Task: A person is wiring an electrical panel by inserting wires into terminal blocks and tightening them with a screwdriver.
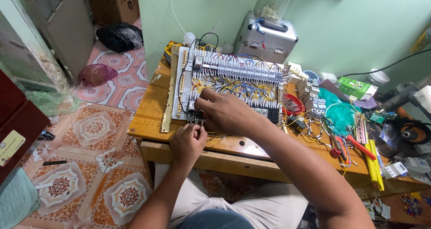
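A white perforated wiring panel (180, 83) lies on the wooden table (148, 114), packed with rows of grey terminal blocks, relays and yellow, blue and black wires. My right hand (224, 112) rests on the panel's lower middle, fingers pressed on a small component near the black modules (195, 116). My left hand (188, 141) is at the panel's front edge, fingertips pinched at wires under those modules. What it pinches is too small to make out.
A silver metal case (265, 40) stands at the back by the green wall. Right of the panel lie loose breakers (314, 101), red-handled pliers (359, 147), yellow strips (375, 166), a green box (354, 87) and tangled wires. Tiled floor on the left holds plastic bags (119, 35).
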